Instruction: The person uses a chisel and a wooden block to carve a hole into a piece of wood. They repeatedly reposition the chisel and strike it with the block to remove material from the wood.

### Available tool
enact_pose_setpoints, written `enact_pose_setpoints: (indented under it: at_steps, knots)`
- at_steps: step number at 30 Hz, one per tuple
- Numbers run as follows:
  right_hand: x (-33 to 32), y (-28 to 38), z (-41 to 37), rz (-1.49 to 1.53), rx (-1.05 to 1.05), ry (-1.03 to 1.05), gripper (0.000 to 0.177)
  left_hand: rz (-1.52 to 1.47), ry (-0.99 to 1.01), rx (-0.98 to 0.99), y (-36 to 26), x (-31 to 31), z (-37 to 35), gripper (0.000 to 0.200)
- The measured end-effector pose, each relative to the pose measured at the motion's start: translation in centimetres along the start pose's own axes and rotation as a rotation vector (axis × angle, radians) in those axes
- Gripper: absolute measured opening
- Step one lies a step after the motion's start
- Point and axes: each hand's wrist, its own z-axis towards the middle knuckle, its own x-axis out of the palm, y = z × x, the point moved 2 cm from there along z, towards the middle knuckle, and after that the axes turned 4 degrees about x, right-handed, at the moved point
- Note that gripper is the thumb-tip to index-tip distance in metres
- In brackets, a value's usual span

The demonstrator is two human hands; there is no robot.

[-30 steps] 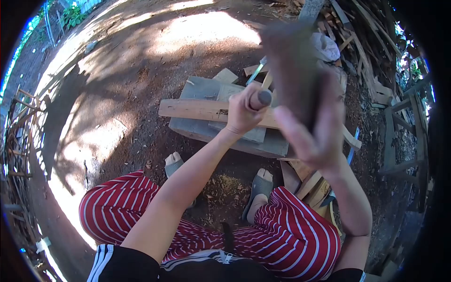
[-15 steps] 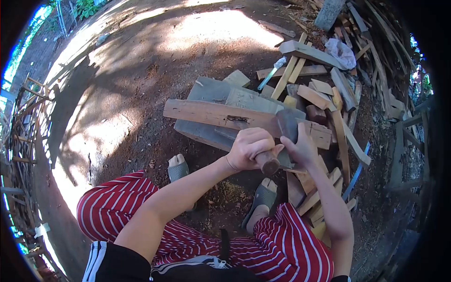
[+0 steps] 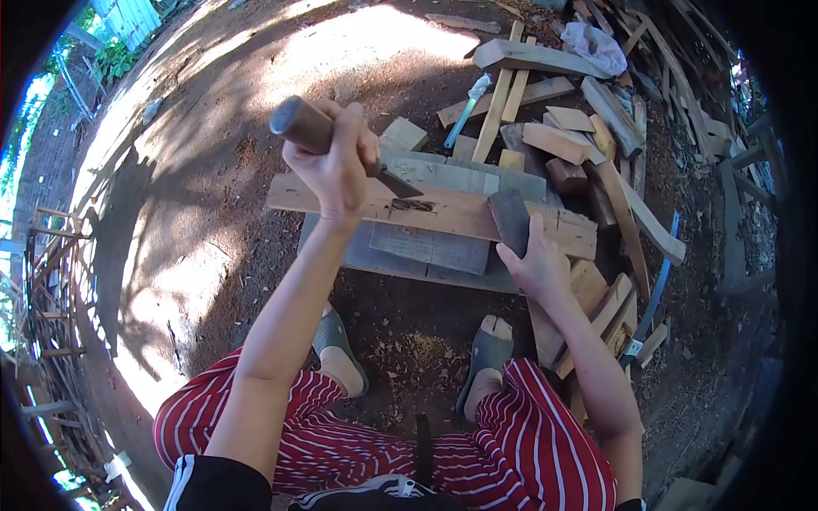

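My left hand (image 3: 328,166) is closed around the wooden handle of a chisel (image 3: 304,125), raised over the left part of a plank. The chisel's dark blade slants down to the right, its tip close by a rough slot (image 3: 412,205) cut in the plank (image 3: 464,217). My right hand (image 3: 538,268) grips the near end of a dark wooden block (image 3: 509,220), which overlaps the plank right of the slot. Under the plank lie wide grey boards (image 3: 430,251), crossing beneath it.
A handsaw-like tool with a turquoise handle (image 3: 460,122) lies beyond the boards. Offcuts (image 3: 554,140) and a thick beam (image 3: 537,58) are piled to the right, beside a white plastic bag (image 3: 594,47). My sandalled feet (image 3: 490,349) stand just before the boards.
My left hand has lifted and swung left with the chisel, its handle end now pointing up-left. The right hand stays near the plank's right part with the block, whose blur has gone.
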Motion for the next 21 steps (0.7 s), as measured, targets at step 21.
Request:
enact_pose_setpoints:
  at_steps: [21]
  knots:
    - [-0.4,0.4,0.4,-0.065,-0.063,-0.005,0.061,0.149,0.197,-0.094,0.4,1.0,-1.4,0.013]
